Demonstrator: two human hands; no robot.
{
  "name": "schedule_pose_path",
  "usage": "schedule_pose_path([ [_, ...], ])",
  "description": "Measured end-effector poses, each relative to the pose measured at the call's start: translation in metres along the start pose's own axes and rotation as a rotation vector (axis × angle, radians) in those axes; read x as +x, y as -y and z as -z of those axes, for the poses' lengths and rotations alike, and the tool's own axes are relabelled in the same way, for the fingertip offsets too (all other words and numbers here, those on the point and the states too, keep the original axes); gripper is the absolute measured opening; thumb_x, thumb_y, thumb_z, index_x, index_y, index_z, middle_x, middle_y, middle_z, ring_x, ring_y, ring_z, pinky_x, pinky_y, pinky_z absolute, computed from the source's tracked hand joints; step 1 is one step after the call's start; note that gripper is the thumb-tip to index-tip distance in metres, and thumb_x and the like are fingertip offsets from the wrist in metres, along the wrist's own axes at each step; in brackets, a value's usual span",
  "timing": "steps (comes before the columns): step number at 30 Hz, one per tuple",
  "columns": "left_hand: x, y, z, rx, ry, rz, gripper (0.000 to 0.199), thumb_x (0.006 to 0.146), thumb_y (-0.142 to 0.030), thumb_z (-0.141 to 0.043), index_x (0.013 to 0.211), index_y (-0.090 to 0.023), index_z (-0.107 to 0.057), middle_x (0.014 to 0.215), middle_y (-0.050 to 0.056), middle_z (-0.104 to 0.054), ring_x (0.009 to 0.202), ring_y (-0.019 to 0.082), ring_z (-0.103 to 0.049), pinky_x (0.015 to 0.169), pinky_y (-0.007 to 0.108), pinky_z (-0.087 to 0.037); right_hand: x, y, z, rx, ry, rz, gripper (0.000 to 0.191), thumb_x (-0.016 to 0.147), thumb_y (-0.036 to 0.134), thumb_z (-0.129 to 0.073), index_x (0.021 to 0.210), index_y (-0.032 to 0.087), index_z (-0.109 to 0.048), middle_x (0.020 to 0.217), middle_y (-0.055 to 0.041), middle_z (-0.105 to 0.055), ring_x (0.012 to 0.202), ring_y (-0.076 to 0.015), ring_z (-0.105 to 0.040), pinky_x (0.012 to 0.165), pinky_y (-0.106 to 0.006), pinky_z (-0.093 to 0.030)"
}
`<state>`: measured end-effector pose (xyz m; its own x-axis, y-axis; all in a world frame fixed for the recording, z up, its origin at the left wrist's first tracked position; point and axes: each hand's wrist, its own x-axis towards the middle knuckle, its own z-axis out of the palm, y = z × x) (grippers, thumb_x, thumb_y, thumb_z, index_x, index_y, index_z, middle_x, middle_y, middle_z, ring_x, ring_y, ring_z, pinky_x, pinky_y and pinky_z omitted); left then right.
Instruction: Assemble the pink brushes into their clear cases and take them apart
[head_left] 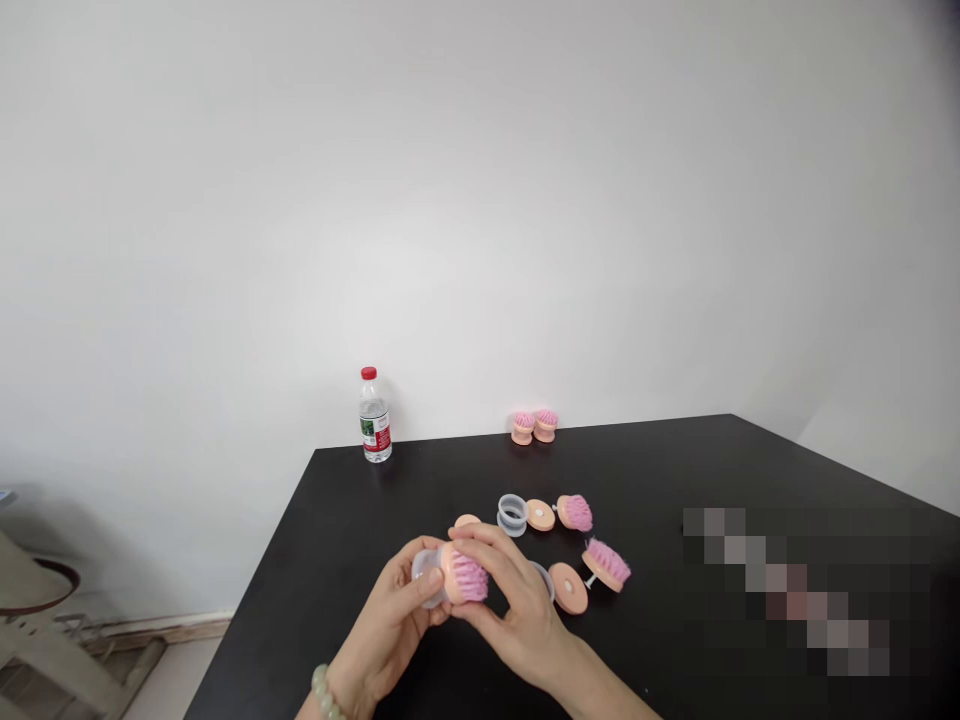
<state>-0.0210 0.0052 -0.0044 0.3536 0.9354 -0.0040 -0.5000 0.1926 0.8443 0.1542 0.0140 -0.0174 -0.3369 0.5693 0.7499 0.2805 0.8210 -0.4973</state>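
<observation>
Left hand [397, 612]: I'm pinching the clear cup [423, 577].
Right hand [521, 605]: I'm holding the bristled head [468, 578] at the cup's three o'clock; uneven pressing could be tilting it.
Peach disc [570, 590]: lying at my right hand's three o'clock, risking a wrist knock.

The bottle [376, 425] is showing clear, glossy plastic under a red plastic cap [368, 373]; the black tabletop [337, 540] is looking smooth, with a soft sheen; the wall [450, 220] is appearing smooth and mostly matt; the peach discs [569, 588] are showing smooth plastic; the pink bristles [470, 577] are looking rough and plastic; the ring-shaped piece [512, 515] is appearing translucent, smooth and plastic-like; the bracelet beads [322, 688] are looking smooth and polished.
</observation>
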Motion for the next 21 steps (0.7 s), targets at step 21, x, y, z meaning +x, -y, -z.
schedule_pose_path([
  [21,-0.0001,0.0019,0.0014,0.159,-0.032,-0.174,0.044,0.068,-0.029,-0.086,0.107,-0.024,-0.066,0.101,0.004,-0.065,0.092,0.019,-0.057,0.082,0.029,-0.044,0.0042,0.001,-0.0009,0.097,-0.056,-0.337,0.041,0.082,0.027,-0.069,0.122,0.024,-0.057,0.119,-0.007,-0.066,0.106,-0.0239,-0.066,0.089,-0.034,-0.056],
])
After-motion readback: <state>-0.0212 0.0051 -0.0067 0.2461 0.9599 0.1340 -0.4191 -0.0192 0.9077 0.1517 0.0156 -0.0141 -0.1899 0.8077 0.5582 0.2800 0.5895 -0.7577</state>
